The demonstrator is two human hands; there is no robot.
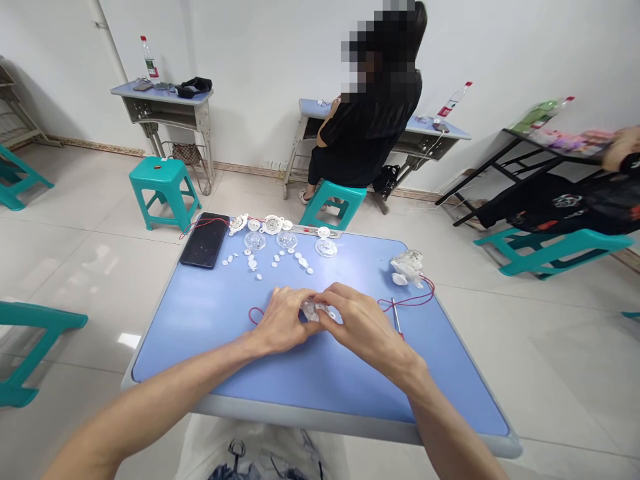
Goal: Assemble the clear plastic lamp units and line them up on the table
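Observation:
Over the middle of the blue desk (210,347), my left hand (284,319) and my right hand (353,320) meet around a small whitish, translucent plastic casing (311,309). Fingers of both hands are closed on it and cover much of its shape. A red cord (255,315) curls out beside my left hand. Just right of my right hand lies a screwdriver (397,317), its red end partly behind my wrist. Clear round plastic discs (287,240) and small white gears (253,264) are spread beyond my hands.
A black phone (205,240) lies at the desk's far left corner. White mechanisms (273,225) with red cord line the far edge. A bag of white parts (407,267) sits at the right. Ahead, a person (373,127) sits on a green stool (334,203); another sits right.

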